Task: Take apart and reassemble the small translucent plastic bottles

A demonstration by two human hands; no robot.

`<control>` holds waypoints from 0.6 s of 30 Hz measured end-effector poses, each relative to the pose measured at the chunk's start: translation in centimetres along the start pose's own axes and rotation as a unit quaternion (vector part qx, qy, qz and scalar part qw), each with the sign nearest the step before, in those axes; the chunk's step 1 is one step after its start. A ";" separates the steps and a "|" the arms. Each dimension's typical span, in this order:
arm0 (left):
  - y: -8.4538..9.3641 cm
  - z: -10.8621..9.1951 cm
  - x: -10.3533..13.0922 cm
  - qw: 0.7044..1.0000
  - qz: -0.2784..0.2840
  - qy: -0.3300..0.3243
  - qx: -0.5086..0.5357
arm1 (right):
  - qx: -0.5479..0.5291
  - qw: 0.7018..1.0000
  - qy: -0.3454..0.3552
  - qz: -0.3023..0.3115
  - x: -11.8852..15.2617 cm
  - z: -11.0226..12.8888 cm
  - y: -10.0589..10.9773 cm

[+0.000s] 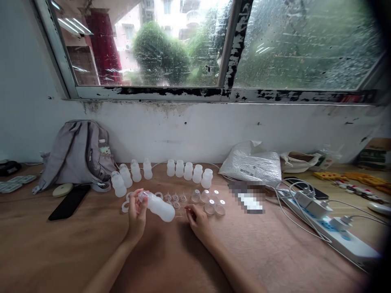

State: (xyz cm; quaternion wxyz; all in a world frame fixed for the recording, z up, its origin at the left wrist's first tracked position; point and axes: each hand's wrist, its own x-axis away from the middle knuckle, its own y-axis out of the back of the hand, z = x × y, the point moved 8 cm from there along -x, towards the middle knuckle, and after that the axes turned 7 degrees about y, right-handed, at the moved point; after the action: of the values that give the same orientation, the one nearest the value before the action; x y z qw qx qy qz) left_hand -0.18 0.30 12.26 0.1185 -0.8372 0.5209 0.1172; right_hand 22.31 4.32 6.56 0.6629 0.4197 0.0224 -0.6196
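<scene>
White bottle [162,208], seemingly capped, is grasped tilted by left hand [137,215], right of the backpack [75,154]; two-handed hold would need right hand [199,221], farther right, grip unclear, closer.

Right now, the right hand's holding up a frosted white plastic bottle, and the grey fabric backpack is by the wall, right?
Not quite: the head view shows the left hand holding the frosted white plastic bottle, not the right hand. The grey fabric backpack is by the wall.

Whether the right fingers [192,211] hold anything is unclear; pixelation hides the item [249,198] near the silver bag [253,166].
</scene>
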 end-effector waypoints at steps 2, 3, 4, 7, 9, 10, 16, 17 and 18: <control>-0.7 1.3 0.6 0.998 0.011 0.054 0.030 | -0.016 1.000 -0.007 -0.006 0.0 0.3 0.2; -1.2 1.9 0.9 0.994 0.023 0.089 0.053 | -0.028 0.999 -0.014 -0.008 0.0 0.4 0.3; -1.9 2.6 1.2 0.987 0.043 0.130 0.081 | -0.042 0.999 -0.022 -0.010 0.1 0.7 0.4; -4.4 4.3 3.1 0.940 0.146 0.263 0.161 | -0.103 0.993 -0.054 0.007 0.2 1.6 0.2; -5.9 5.4 4.7 0.900 0.219 0.333 0.176 | -0.143 0.987 -0.068 0.031 0.4 2.4 -0.2; -6.3 5.9 5.4 0.885 0.247 0.355 0.172 | -0.158 0.984 -0.072 0.043 0.5 2.9 -0.4; -7.1 8.0 6.7 0.867 0.300 0.372 0.145 | -0.215 0.965 -0.078 0.127 1.2 4.9 -2.2; -7.1 8.1 6.9 0.860 0.304 0.383 0.143 | -0.224 0.962 -0.080 0.135 1.3 5.0 -2.4; -7.1 8.1 7.1 0.853 0.309 0.397 0.141 | -0.232 0.959 -0.082 0.137 1.4 5.1 -2.6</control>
State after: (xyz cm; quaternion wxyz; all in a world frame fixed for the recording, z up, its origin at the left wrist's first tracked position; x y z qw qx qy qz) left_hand 8.67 -0.07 2.92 -0.0238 -0.5826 0.7666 -0.2690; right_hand 17.97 0.53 7.70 0.8203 0.2010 0.0534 -0.5328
